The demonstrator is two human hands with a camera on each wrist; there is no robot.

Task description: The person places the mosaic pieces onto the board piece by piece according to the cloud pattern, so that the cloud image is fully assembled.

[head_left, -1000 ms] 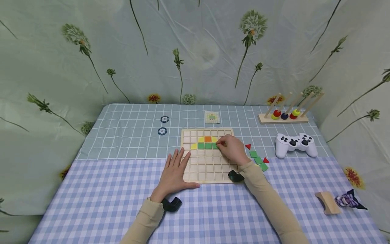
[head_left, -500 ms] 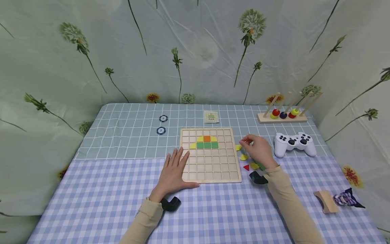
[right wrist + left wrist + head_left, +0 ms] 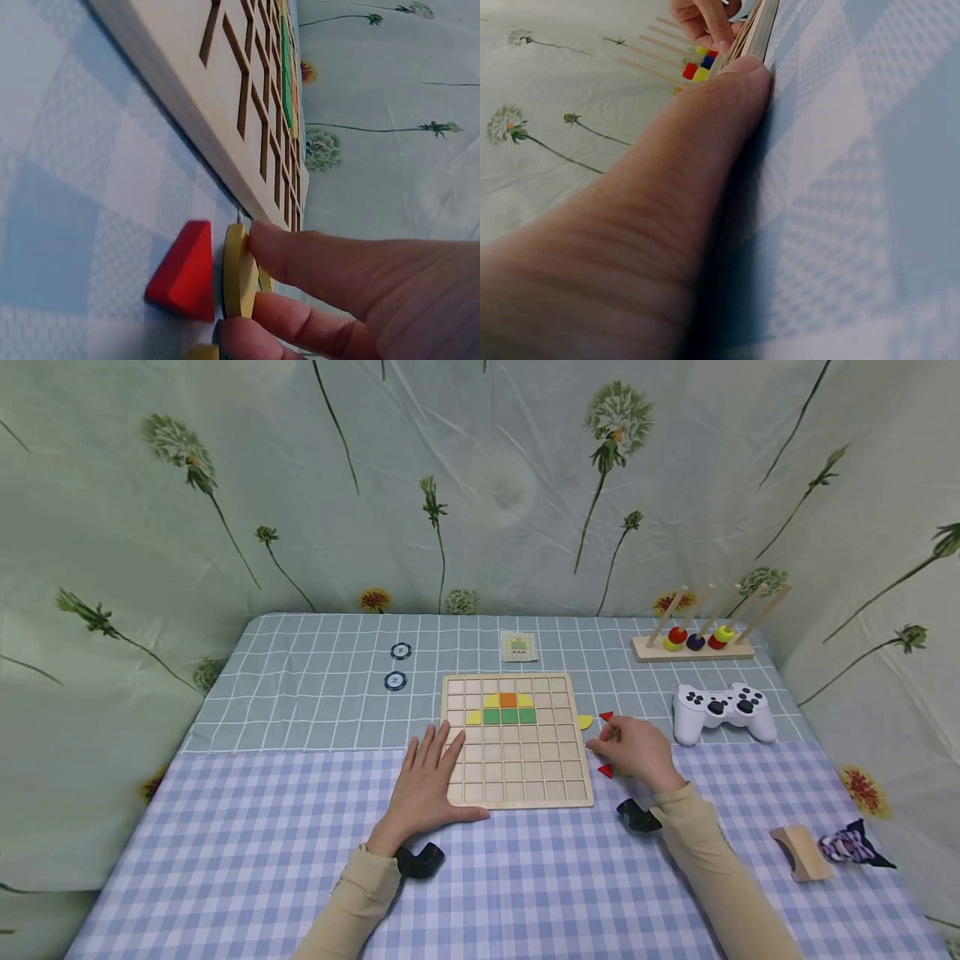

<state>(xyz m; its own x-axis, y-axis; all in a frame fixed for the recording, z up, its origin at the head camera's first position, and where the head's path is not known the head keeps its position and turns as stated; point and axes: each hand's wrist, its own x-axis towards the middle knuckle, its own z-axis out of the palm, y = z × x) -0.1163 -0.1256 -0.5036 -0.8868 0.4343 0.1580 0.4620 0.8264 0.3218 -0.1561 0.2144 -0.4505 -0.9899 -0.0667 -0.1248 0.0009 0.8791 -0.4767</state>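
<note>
A wooden grid board (image 3: 521,768) lies on the table, with yellow, orange and green tiles (image 3: 509,716) set in its upper cells. My left hand (image 3: 423,789) rests with spread fingers on the board's left side, its thumb along the front edge. To the right of the board, my right hand (image 3: 637,752) pinches a yellow curved tile (image 3: 238,274) between thumb and fingers, low over the cloth. A red triangular tile (image 3: 184,277) lies beside it in the right wrist view. Another yellow tile (image 3: 585,722) sits against the board's right edge. The hand hides other loose pieces.
Behind the board lies a pattern card (image 3: 518,647), with two round chips (image 3: 395,681) to its left. A bead rack (image 3: 693,647) and a white game controller (image 3: 723,714) stand at the right. Nearer are a wooden arch block (image 3: 802,853) and a small purple figure (image 3: 855,845).
My right hand has left the board's upper right, moved right to the loose tiles, and lowered onto a yellow one. A fourth green tile seen under its fingers earlier is gone from there. The left hand stays put.
</note>
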